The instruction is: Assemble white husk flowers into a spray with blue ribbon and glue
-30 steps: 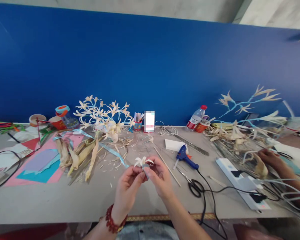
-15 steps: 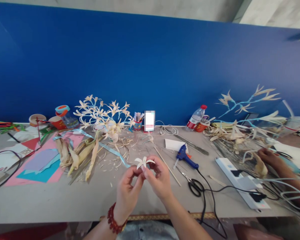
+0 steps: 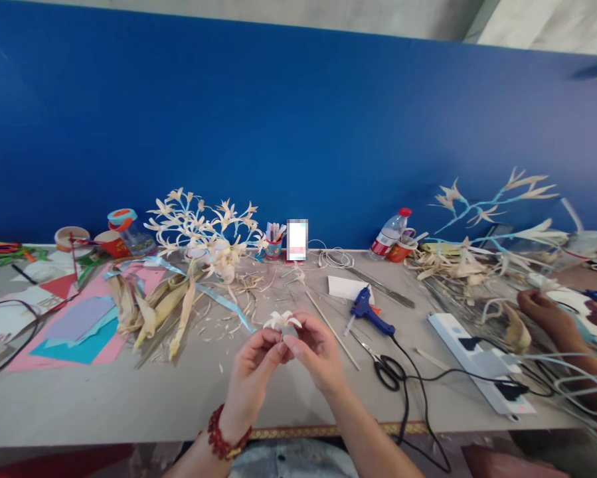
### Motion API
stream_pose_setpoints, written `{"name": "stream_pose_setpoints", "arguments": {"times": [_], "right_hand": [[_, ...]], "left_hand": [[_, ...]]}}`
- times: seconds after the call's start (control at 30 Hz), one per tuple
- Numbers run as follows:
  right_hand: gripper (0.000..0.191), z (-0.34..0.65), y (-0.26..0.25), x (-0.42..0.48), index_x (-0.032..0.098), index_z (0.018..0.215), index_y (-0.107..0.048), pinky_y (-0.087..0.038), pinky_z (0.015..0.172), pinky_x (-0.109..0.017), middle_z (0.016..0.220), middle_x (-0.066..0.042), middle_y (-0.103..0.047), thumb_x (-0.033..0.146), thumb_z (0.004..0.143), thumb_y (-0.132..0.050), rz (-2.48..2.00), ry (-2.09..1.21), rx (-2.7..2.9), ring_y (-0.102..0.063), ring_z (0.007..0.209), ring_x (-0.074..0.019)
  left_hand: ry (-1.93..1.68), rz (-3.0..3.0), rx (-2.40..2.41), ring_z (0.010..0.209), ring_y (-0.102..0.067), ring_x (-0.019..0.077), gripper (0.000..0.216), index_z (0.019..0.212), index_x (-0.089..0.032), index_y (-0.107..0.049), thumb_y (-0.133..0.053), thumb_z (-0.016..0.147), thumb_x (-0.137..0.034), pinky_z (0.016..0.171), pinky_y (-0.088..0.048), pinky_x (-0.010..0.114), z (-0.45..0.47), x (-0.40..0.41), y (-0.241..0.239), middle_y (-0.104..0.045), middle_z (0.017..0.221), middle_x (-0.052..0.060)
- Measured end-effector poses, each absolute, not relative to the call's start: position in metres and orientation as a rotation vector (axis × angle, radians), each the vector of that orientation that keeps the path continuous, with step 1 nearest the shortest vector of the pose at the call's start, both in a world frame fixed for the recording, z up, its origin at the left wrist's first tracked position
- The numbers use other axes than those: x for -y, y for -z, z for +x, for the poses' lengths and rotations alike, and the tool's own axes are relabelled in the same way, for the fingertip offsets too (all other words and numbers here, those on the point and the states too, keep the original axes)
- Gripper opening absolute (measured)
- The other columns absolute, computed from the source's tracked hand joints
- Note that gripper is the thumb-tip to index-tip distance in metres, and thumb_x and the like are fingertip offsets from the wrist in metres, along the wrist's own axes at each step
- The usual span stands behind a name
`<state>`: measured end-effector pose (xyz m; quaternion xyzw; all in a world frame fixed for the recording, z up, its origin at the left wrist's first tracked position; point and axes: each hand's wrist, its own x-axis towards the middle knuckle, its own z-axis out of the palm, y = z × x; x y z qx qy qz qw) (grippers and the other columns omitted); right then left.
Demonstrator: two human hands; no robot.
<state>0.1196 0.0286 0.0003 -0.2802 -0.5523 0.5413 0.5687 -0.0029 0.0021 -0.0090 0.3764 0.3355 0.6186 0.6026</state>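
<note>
Between my two hands is a small white husk flower with its petals spread upward. My left hand pinches the flower's base with thumb and fingertips. From the other side, my right hand has its thumb and fingers closed on the same base. A pale blue ribbon runs over the table from the left up to my left fingers. A small greyish-blue patch shows under the petals by my right thumb, perhaps ribbon; the stem itself is hidden.
Right of my hands lie a wooden stick, a blue glue gun, black-handled scissors and a white power strip. Husks and a flower arrangement stand left. A co-worker's hand is at far right.
My right fingers have shifted at the flower's base, and the flower now sits slightly left with a greyish-blue patch showing below it. The co-worker's hand moved slightly.
</note>
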Motion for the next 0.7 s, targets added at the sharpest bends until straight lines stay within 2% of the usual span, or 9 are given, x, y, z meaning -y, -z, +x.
{"name": "stream_pose_setpoints", "arguments": {"times": [0.17,0.43,0.7], "right_hand": [[0.013,0.1182,-0.0045,-0.0273,0.020,0.078,-0.064,-0.052,0.050,-0.022,0.087,-0.002,-0.051,0.032,0.078,-0.070,-0.668,-1.329,1.211,-0.055,0.066,-0.0126],[0.024,0.1153,-0.0073,-0.0281,0.020,0.076,-0.062,-0.049,0.046,-0.022,0.082,-0.002,-0.052,0.041,0.073,-0.074,-0.727,-1.350,1.153,-0.052,0.060,-0.0120],[0.018,0.1133,-0.0085,-0.0280,0.021,0.079,-0.064,-0.044,0.045,-0.022,0.082,0.000,-0.053,0.036,0.075,-0.074,-0.617,-1.428,1.102,-0.050,0.053,-0.0090]], "left_hand": [[-1.409,0.815,-0.711,0.069,-0.058,0.0120,0.006,0.080,-0.017,-0.068,-0.071,0.079,-0.022,0.068,-0.048,0.023,-0.0048,-0.0024,0.0165,-0.065,0.072,0.001],[-1.398,0.844,-0.690,0.070,-0.057,0.0118,0.004,0.079,-0.017,-0.069,-0.069,0.081,-0.021,0.069,-0.047,0.024,-0.0056,-0.0021,0.0146,-0.062,0.074,0.001],[-1.382,0.834,-0.701,0.068,-0.058,0.0133,0.008,0.079,-0.017,-0.067,-0.070,0.080,-0.024,0.068,-0.047,0.026,-0.0066,-0.0022,0.0153,-0.063,0.071,0.002]]}}
